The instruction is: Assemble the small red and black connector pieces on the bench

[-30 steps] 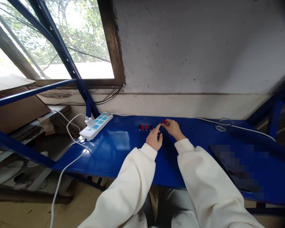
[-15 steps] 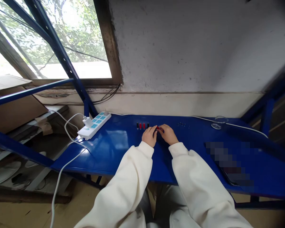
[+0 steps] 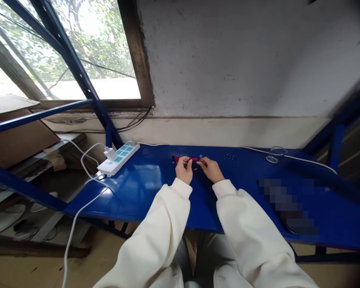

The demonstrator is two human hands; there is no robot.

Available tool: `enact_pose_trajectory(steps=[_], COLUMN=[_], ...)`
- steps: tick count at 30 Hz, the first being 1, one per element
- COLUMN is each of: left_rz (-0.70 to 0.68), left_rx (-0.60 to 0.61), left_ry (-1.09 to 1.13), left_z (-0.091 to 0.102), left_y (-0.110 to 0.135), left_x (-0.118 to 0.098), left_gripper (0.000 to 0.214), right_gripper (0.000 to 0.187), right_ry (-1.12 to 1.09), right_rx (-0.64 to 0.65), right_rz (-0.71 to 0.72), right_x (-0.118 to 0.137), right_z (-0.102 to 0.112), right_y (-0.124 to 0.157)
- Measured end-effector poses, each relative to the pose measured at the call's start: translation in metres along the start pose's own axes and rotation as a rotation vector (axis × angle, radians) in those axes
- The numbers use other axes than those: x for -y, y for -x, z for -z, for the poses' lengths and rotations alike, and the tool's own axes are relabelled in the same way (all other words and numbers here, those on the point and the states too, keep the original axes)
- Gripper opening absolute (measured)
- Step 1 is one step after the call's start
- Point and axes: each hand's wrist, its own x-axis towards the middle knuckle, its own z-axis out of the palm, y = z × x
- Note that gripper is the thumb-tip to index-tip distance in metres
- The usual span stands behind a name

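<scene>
My left hand [image 3: 184,171] is closed in a pinch on a slim red cylinder [image 3: 193,159], which lies level and points toward the right hand. My right hand [image 3: 210,169] also has thumb and forefinger pinched together, just right of the cylinder's end. Whatever sits between those fingertips is too small to make out. A small pale, metallic-looking piece [image 3: 201,156] shows just beyond them. Below, between the hands, a tiny shiny piece [image 3: 195,169] rests on the blue table [image 3: 150,200]. Left of my left hand stand a black cylinder [image 3: 173,159] and a red cylinder [image 3: 177,159], partly screening others.
Several tiny metal pieces [image 3: 229,157] lie right of the hands. Farther right are a clear coiled cable [image 3: 272,159] and a blurred dark flat object [image 3: 283,206]. A white power strip [image 3: 120,158] with a plugged-in charger and cords sits at left. Behind runs the wall [image 3: 228,130].
My hands have moved slightly apart. The red cylinder, mostly covered before, now shows lengthwise in my left hand, which has shifted a little left. A tiny shiny piece now shows below.
</scene>
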Motion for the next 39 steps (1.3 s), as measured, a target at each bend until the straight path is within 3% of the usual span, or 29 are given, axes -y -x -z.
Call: enact_pose_trajectory(steps=[17, 20, 25, 30, 34, 39], left_rz=[0.046, -0.009, -0.11, -0.127, -0.114, 0.052], left_rx=[-0.01, 0.043, 0.231, 0.29, 0.238, 0.025], left_ry=[0.064, 0.025, -0.024, -0.046, -0.027, 0.116], left_z=[0.001, 0.001, -0.001, -0.002, -0.002, -0.001], left_y=[0.001, 0.002, 0.006, 0.007, 0.006, 0.0], left_x=[-0.008, -0.01, -0.007, -0.004, -0.005, -0.003], left_gripper=[0.023, 0.025, 0.031, 0.036, 0.035, 0.026], right_gripper=[0.027, 0.027, 0.028, 0.027, 0.023, 0.017], right_ry=[0.025, 0.041, 0.081, 0.046, -0.053, -0.114], right_rx=[-0.02, -0.054, -0.101, -0.066, -0.052, -0.085], right_rz=[0.055, 0.058, 0.033, 0.019, -0.013, -0.041], right_x=[-0.004, -0.004, -0.003, -0.001, 0.002, 0.003], right_z=[-0.003, -0.004, -0.005, -0.006, -0.008, -0.015], right_y=[0.0, 0.0, 0.001, 0.001, 0.001, -0.006])
